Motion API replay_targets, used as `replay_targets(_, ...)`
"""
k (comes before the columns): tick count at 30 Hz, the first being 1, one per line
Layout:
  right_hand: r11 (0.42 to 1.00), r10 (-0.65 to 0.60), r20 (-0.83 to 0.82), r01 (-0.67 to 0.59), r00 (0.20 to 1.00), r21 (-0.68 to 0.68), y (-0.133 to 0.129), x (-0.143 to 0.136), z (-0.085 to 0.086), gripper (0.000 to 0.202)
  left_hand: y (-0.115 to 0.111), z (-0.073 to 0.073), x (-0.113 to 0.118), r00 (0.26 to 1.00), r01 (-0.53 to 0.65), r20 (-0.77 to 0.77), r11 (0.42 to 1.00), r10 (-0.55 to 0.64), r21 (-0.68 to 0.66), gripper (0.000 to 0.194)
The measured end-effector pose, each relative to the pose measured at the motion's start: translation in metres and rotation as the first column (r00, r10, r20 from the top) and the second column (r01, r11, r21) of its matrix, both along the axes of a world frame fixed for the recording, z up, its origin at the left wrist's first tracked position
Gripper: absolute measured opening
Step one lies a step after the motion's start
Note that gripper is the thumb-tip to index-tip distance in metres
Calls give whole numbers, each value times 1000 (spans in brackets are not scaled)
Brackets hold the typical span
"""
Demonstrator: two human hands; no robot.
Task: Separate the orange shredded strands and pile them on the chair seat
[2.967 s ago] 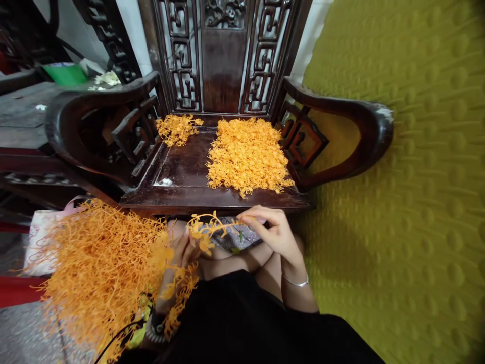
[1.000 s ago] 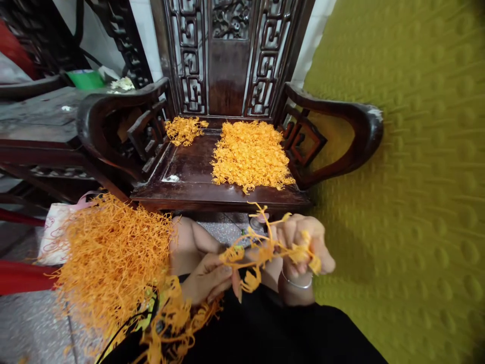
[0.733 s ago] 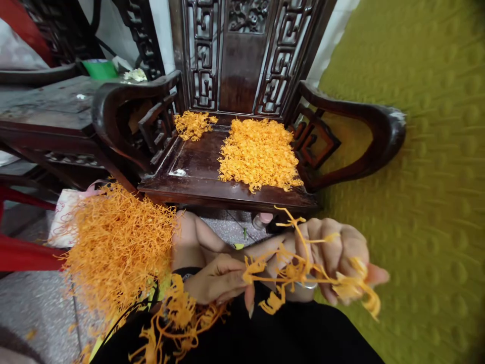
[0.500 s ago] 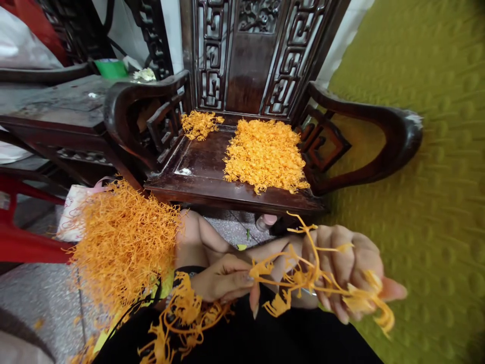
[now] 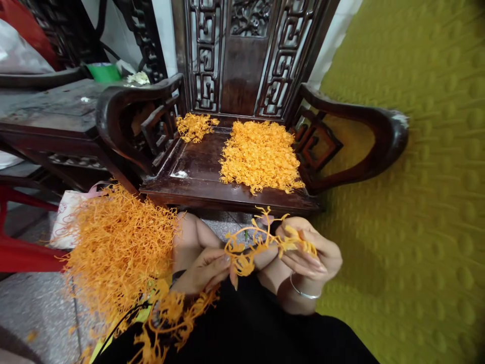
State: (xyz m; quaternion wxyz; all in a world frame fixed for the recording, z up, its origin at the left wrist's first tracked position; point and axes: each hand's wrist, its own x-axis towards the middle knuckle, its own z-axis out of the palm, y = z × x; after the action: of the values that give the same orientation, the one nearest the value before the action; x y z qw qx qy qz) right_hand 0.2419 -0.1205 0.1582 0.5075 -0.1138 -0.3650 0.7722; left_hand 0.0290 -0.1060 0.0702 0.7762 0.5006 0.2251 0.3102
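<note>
My left hand (image 5: 210, 268) pinches one end of a branching orange plastic strand (image 5: 261, 240) above my lap. At its other end, my right hand (image 5: 312, 250), with a silver bangle at the wrist, has its fingers closed on the strand and some orange pieces. More orange strands (image 5: 170, 313) hang over my left forearm and lap. A large tangled heap of thin orange pieces (image 5: 121, 242) lies to my left. On the dark wooden chair (image 5: 200, 162) ahead rest a squarish orange pile (image 5: 261, 156) and a smaller cluster (image 5: 195, 126).
A dark side table (image 5: 49, 111) with a green container (image 5: 104, 72) stands at the left. Below it are a red plastic stool (image 5: 26, 253) and a white patterned bag (image 5: 66, 217). Yellow-green textured material (image 5: 417, 202) covers the right side.
My right hand has moved left and slightly up, closer to my left hand, and its wrist has turned. The strand between them hangs looser and more bunched. The camera view has shifted slightly.
</note>
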Motion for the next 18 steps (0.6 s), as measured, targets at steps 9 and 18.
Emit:
replay_targets(9,987,18,-63,-27,998,-158,3,-1,10,23,6,5,-2,995,72,64,996,-75,44,53)
replay_targets(18,995,-75,224,87,972,-44,-13,5,15,16,-4,8,-3,993,118,-2,992,-118,44,54)
